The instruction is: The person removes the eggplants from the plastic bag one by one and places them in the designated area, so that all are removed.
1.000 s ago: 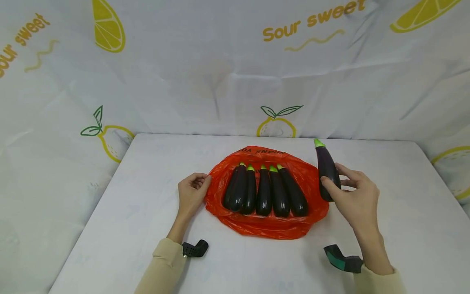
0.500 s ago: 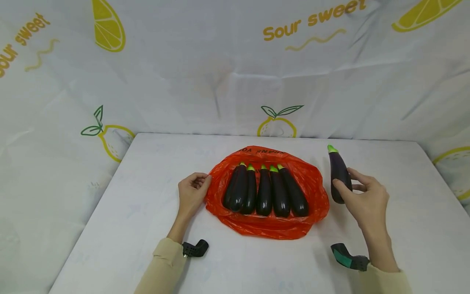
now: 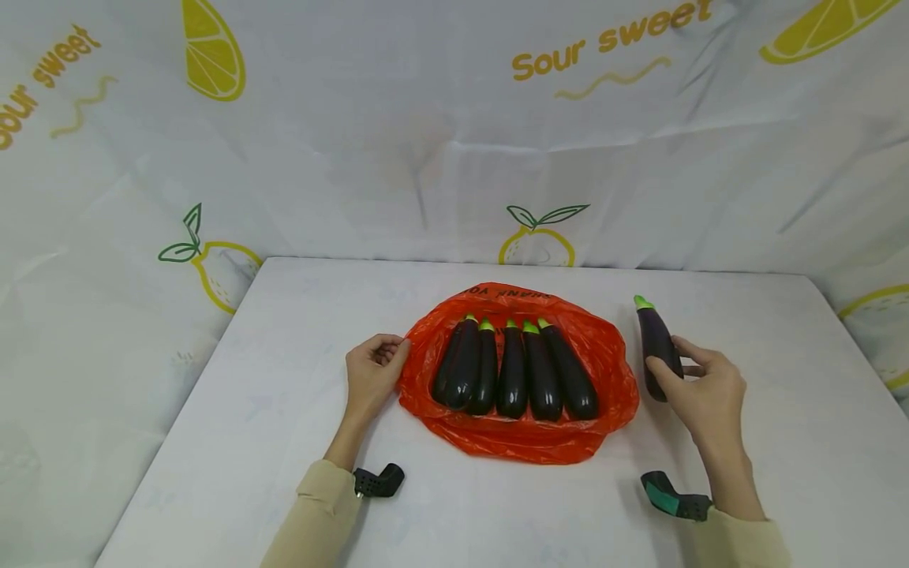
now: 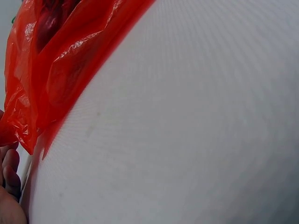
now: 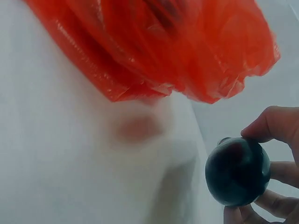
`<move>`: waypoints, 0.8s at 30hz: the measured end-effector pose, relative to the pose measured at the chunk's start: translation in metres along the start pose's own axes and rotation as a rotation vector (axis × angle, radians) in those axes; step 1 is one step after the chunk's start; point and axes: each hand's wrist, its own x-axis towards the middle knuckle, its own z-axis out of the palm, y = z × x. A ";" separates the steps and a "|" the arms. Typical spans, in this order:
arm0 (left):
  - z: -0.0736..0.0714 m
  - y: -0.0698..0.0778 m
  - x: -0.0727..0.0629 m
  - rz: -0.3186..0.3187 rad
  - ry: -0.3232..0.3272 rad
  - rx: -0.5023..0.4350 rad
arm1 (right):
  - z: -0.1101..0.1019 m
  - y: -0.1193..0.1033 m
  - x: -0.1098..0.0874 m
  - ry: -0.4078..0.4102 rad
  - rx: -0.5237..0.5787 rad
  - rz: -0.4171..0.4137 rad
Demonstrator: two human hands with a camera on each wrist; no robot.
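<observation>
A red plastic bag (image 3: 525,451) lies spread open on the table, with several dark purple eggplants (image 3: 511,379) side by side in it, green stem ends toward the back. My left hand (image 3: 372,371) pinches the bag's left edge between thumb and fingers; the left wrist view shows the bag's red film (image 4: 70,70) drawn up to those fingertips. To the right of the bag, my right hand (image 3: 706,386) grips another eggplant (image 3: 655,339) round its thick lower part, stem end pointing away. In the right wrist view the blunt end of this eggplant (image 5: 238,172) sits between thumb and fingers, over its shadow on the table.
The white table (image 3: 298,315) reaches back to a white cloth backdrop (image 3: 319,158) printed with lemons and words. Black camera mounts (image 3: 379,480) show at both wrists, beside beige sleeves. Printed lettering runs along the bag's far rim.
My right hand has carried its eggplant rightward from the bag's right edge, then lowered it toward the table. My left hand and the bag have stayed put.
</observation>
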 end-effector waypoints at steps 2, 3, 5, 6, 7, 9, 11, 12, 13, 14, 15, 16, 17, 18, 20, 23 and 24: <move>0.000 0.005 -0.001 0.001 0.000 -0.002 | 0.001 0.003 0.001 -0.003 -0.014 0.006; 0.000 0.008 -0.002 0.003 -0.001 -0.005 | 0.002 0.005 0.001 -0.004 -0.020 0.009; -0.002 0.017 -0.003 0.009 -0.006 -0.015 | 0.003 0.008 0.001 -0.013 -0.034 0.017; -0.002 0.020 -0.004 0.013 -0.008 -0.020 | 0.004 0.010 0.002 -0.017 -0.043 0.023; -0.003 0.024 -0.005 0.016 -0.009 -0.026 | 0.004 0.011 0.001 -0.021 -0.049 0.028; -0.004 0.029 -0.006 0.022 -0.010 -0.028 | 0.005 0.013 0.001 -0.027 -0.054 0.035; -0.005 0.030 -0.006 0.027 -0.010 -0.025 | 0.006 0.015 0.001 -0.032 -0.058 0.038; -0.005 0.031 -0.006 0.028 -0.009 -0.022 | 0.006 0.015 0.001 -0.033 -0.059 0.039; -0.005 0.031 -0.006 0.028 -0.010 -0.020 | 0.006 0.016 0.001 -0.034 -0.059 0.040; -0.005 0.031 -0.006 0.027 -0.011 -0.017 | 0.006 0.016 0.000 -0.035 -0.060 0.040; -0.004 0.031 -0.006 0.025 -0.012 -0.016 | 0.006 0.017 0.000 -0.038 -0.060 0.041; -0.004 0.031 -0.006 0.022 -0.012 -0.015 | 0.007 0.017 0.001 -0.041 -0.065 0.043; -0.004 0.031 -0.006 0.019 -0.013 -0.015 | 0.007 0.017 0.000 -0.044 -0.068 0.046; -0.004 0.031 -0.006 0.017 -0.013 -0.015 | 0.007 0.018 0.000 -0.047 -0.074 0.049; -0.004 0.031 -0.006 0.014 -0.015 -0.018 | 0.007 0.018 0.000 -0.051 -0.080 0.053; -0.004 0.031 -0.006 0.016 -0.016 -0.020 | 0.008 0.019 0.001 -0.060 -0.085 0.063; -0.004 0.031 -0.006 0.017 -0.016 -0.020 | 0.008 0.019 0.001 -0.062 -0.086 0.066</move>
